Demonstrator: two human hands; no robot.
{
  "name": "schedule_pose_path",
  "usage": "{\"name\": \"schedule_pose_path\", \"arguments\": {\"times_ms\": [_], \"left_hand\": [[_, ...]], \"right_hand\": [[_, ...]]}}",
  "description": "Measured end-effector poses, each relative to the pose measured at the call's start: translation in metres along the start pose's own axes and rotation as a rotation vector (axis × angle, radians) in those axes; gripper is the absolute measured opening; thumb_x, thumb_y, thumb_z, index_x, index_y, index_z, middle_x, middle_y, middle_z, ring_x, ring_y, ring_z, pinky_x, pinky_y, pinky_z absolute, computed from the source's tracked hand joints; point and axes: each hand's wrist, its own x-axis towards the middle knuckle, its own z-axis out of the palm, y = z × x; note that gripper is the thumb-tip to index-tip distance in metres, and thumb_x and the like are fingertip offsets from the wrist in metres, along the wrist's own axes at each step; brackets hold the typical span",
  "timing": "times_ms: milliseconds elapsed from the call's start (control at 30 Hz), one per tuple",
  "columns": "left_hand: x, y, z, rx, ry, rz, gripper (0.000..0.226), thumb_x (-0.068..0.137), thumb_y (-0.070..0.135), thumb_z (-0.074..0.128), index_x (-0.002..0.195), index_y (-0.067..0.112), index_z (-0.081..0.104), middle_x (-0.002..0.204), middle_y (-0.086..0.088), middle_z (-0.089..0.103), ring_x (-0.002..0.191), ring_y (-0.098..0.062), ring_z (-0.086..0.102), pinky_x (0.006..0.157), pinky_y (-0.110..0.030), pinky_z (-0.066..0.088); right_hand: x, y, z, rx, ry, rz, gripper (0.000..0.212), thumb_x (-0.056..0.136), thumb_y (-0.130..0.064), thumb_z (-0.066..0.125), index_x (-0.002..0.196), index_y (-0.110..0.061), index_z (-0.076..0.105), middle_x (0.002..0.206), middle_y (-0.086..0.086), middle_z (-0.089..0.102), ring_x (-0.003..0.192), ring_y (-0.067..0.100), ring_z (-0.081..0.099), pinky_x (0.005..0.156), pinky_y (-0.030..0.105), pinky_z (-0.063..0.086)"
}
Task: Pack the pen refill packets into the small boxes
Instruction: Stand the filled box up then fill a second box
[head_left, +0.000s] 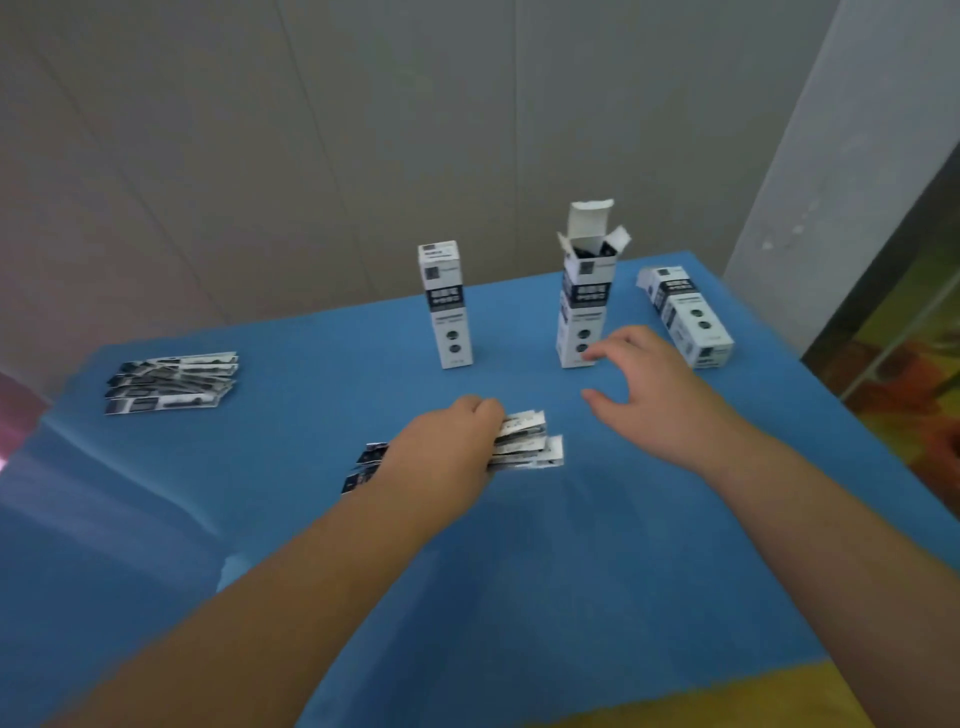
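head view: the left hand (449, 441) is gripping a fanned bunch of refill packets (524, 441) low over the blue table (311, 509). the right hand (647, 384) is hovering with fingers spread, empty, fingertips at the base of the open box (584, 312). more packets (171, 382) are lying far left.

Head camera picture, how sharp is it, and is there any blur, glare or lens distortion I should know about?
Head view: soft overall, print on the open box and the packets under the left hand unreadable; right hand fingertips smeared; wide-angle bending splays the boxes and wall lines outward; pink flare at the left edge; lighting even, shadows faint.
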Motion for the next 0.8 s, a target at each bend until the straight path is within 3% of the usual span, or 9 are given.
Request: {"name": "schedule_pose_path", "arguments": {"times_ms": [200, 267, 367, 567, 667, 800], "left_hand": [[0.056, 0.100, 0.027, 0.033, -0.100, 0.050, 0.034, 0.090, 0.008, 0.063, 0.101, 0.021, 0.034, 0.109, -0.007, 0.056, 0.081, -0.029, 0.052, 0.065, -0.038, 0.035], [0.071, 0.120, 0.035, 0.059, -0.138, 0.046, 0.033, 0.088, 0.003, 0.062, 0.105, 0.019, 0.039, 0.111, -0.008, 0.056, 0.090, -0.032, 0.059, 0.065, -0.038, 0.034], [0.087, 0.136, 0.045, 0.072, -0.164, 0.023, 0.038, 0.086, -0.001, 0.062, 0.117, 0.014, 0.045, 0.113, -0.009, 0.056, 0.098, -0.034, 0.061, 0.067, -0.039, 0.035], [0.107, 0.142, 0.056, 0.070, -0.165, -0.018, 0.047, 0.083, -0.002, 0.064, 0.121, 0.016, 0.044, 0.110, -0.007, 0.054, 0.093, -0.031, 0.059, 0.066, -0.038, 0.034], [0.114, 0.148, 0.059, 0.058, -0.155, -0.028, 0.043, 0.086, 0.004, 0.065, 0.122, 0.016, 0.044, 0.110, -0.006, 0.054, 0.095, -0.030, 0.059, 0.067, -0.037, 0.034], [0.115, 0.154, 0.063, 0.065, -0.167, 0.003, 0.047, 0.094, 0.031, 0.064, 0.135, 0.018, 0.043, 0.121, -0.006, 0.055, 0.109, -0.031, 0.058, 0.078, -0.037, 0.036]], "right_hand": [[0.001, 0.075, -0.036, 0.022, 0.035, 0.019, 0.041, 0.089, -0.030, 0.072, 0.128, -0.021, 0.062, 0.125, -0.002, 0.050, 0.122, 0.018, 0.050, 0.106, 0.033, 0.040], [0.000, 0.092, -0.041, 0.026, 0.028, 0.019, 0.041, 0.089, -0.030, 0.072, 0.128, -0.021, 0.062, 0.124, -0.003, 0.050, 0.120, 0.019, 0.051, 0.104, 0.036, 0.044], [-0.001, 0.111, -0.045, 0.032, 0.022, 0.011, 0.040, 0.089, -0.030, 0.072, 0.127, -0.022, 0.062, 0.124, -0.005, 0.050, 0.119, 0.018, 0.051, 0.101, 0.038, 0.045], [-0.001, 0.137, -0.047, 0.040, 0.002, 0.043, 0.039, 0.091, -0.028, 0.071, 0.128, -0.020, 0.062, 0.127, -0.002, 0.049, 0.125, 0.021, 0.049, 0.104, 0.038, 0.043], [-0.002, 0.144, -0.047, 0.051, -0.006, 0.043, 0.039, 0.091, -0.028, 0.071, 0.128, -0.020, 0.061, 0.125, -0.003, 0.050, 0.124, 0.019, 0.049, 0.103, 0.035, 0.043], [0.001, 0.148, -0.046, 0.051, -0.027, 0.043, 0.040, 0.091, -0.029, 0.071, 0.129, -0.020, 0.061, 0.129, -0.003, 0.050, 0.127, 0.020, 0.047, 0.107, 0.036, 0.041]]}}
